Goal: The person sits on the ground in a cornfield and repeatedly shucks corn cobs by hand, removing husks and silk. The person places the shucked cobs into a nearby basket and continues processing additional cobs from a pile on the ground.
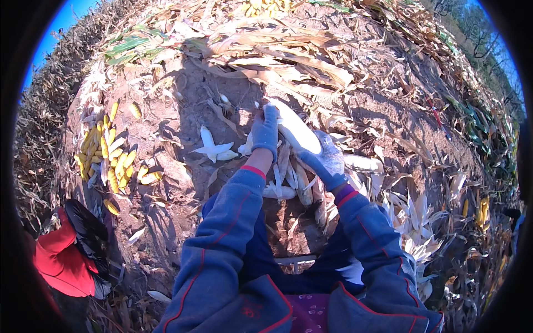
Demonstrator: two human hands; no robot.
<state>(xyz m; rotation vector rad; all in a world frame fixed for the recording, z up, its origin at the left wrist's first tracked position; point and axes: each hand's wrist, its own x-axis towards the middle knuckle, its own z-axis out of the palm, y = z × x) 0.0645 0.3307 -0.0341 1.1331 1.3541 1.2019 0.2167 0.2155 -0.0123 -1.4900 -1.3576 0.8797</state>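
Note:
An ear of corn in its pale husk (pixel 295 127) lies slantwise between my two gloved hands. My left hand (pixel 265 128), in a grey-blue glove, closes on its upper end near the tip. The lower end rests in the palm of my right hand (pixel 327 160), gloved too, with the thumb along the underside. Below the held ear, several unhusked corn ears (pixel 303 183) lie in a heap on the soil between my legs. Peeled-off white husk leaves (pixel 213 147) lie on the ground left of my left hand.
Husked yellow corn ears (pixel 104 145) are piled at the left, more (pixel 266 7) at the top. A person in red (pixel 66 262) is at the lower left. Dry husks and stalks (pixel 287 54) cover the ground ahead; loose husks (pixel 416 229) lie by my right arm.

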